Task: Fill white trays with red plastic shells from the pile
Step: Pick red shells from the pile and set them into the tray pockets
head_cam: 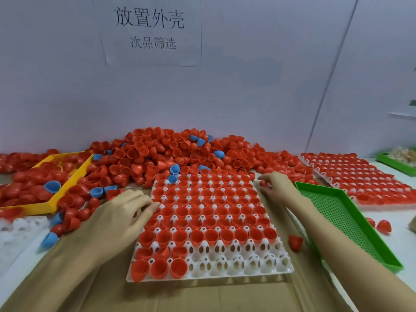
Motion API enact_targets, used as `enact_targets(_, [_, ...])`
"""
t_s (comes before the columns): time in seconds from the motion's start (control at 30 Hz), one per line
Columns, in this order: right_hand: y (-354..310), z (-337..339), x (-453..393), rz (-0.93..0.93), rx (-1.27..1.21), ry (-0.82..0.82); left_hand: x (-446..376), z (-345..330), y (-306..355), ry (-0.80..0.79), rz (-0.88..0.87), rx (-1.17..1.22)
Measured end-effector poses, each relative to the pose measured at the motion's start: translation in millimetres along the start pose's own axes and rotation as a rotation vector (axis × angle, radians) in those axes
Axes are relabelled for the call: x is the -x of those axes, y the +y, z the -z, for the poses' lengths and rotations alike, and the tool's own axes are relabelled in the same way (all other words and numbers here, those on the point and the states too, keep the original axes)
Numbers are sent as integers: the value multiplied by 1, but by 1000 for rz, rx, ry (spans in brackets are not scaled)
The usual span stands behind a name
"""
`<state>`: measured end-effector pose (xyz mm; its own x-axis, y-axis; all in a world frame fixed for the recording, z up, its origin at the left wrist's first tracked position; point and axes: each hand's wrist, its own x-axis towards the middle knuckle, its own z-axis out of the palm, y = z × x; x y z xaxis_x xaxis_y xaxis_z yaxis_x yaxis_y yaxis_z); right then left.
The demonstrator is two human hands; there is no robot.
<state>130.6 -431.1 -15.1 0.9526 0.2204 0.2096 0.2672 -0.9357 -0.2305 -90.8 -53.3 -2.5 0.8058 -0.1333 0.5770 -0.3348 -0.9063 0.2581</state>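
Glossy red shell (263, 183) pinched by right hand (275, 185); left hand (121, 212) lies relaxed.

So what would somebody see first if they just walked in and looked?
Probably the huge pile of red shells heaped against the wall, with a few blue shells mixed in. Next, the white tray in the middle, nearly full of red cups, with the left hand at its left edge and the right hand pinching a shell by its far corner.
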Motion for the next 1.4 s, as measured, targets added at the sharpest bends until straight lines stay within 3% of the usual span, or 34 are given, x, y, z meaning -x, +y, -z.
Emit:
enact_targets(0.07, [0,0,-5,-8,16,-47,-1,1,0,-7,-2,-7])
enact_targets(0.4, [2,-5,3,-14,-89,51,-2,6,10,6,-27,-18])
enact_targets(0.5, [-9,1,10,-101,-368,200,-2,9,11,-4,-9,-5])
enact_targets(0.57, [-22,13,20,-137,-677,205,-1,9,10,5,22,12])
enact_targets(0.7, [-62,35,55,-107,-1262,-49,-2,9,19,20,75,181])
enact_targets(0.87, [-119,43,89,43,-1551,-482,0,7,51,44,70,438])
enact_targets(0.97, [-150,38,107,209,-1464,-612,4,3,69,74,57,495])
enact_targets(1.13, [-170,31,123,273,-1308,-566,5,-1,70,108,45,365])
enact_targets(1.2, [-164,37,124,258,-1296,-480,0,4,53,124,89,317])
enact_targets(1.3, [-139,48,124,203,-1244,-275,-10,23,0,295,158,52])
enact_targets(1.4, [-108,60,122,151,-1027,-88,-6,49,-67,371,369,-210])
